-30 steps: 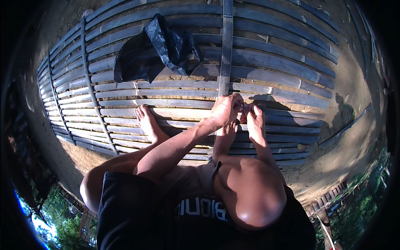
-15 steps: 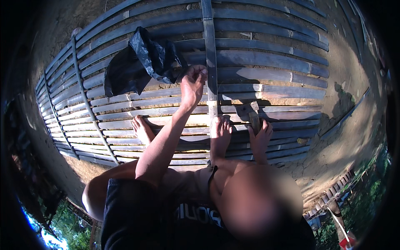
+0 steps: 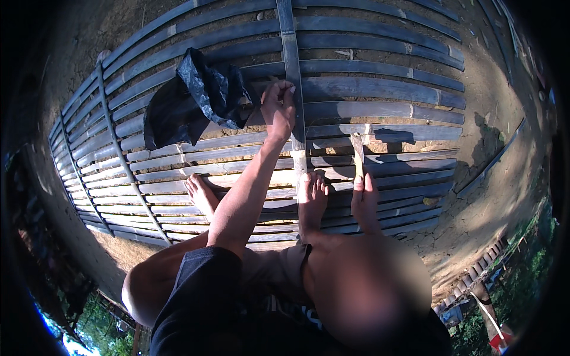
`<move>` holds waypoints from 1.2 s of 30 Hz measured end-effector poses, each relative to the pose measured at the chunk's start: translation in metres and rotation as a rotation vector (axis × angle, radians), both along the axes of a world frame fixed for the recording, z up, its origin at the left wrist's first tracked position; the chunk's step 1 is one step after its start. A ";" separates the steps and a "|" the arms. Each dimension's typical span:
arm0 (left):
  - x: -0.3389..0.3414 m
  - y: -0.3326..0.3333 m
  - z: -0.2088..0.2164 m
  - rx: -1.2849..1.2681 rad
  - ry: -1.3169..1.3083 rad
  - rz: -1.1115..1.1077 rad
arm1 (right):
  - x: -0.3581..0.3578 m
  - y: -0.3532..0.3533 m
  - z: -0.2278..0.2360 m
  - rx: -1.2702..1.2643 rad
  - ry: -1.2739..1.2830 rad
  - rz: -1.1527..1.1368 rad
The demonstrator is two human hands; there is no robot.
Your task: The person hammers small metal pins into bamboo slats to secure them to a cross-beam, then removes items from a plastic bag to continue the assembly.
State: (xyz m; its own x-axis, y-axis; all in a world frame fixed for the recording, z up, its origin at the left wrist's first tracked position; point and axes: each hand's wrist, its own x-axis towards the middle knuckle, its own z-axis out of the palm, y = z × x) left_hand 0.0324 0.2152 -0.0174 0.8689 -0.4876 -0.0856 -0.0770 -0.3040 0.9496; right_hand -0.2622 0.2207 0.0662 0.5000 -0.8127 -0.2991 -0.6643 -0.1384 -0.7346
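Left hand [image 3: 279, 110] pinched closed on long grey bamboo cross slat [image 3: 295, 113] lying over bamboo-strip mat [image 3: 386, 89]. Right hand [image 3: 363, 199] clamps wooden-handled blade [image 3: 357, 155]. Slat probably light, springy, splinter-edged; hold flat faces.

Sunlit bare dirt ground [image 3: 499, 196] outdoors, greenery [image 3: 534, 261] along the edge.

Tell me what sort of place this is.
Probably an outdoor yard used as a work spot: a panel of bamboo slats lies flat on bare dirt ground in sunlight, greenery grows at the edge, and the person squats barefoot on the slats.
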 end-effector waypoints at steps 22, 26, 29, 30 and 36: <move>0.000 0.004 0.009 0.021 -0.048 -0.023 | 0.112 -0.050 -0.004 0.015 -0.018 0.126; 0.000 0.006 0.005 0.001 -0.098 -0.013 | 0.145 -0.060 0.022 -0.004 -0.086 0.172; 0.000 0.005 0.003 0.036 -0.132 -0.029 | 0.153 -0.054 0.008 -0.141 -0.232 0.158; -0.001 0.004 0.003 0.048 -0.129 -0.025 | 0.155 -0.051 0.000 -0.223 -0.191 0.179; -0.002 0.004 0.014 0.042 -0.103 -0.004 | 0.158 -0.056 0.006 -0.108 -0.041 0.204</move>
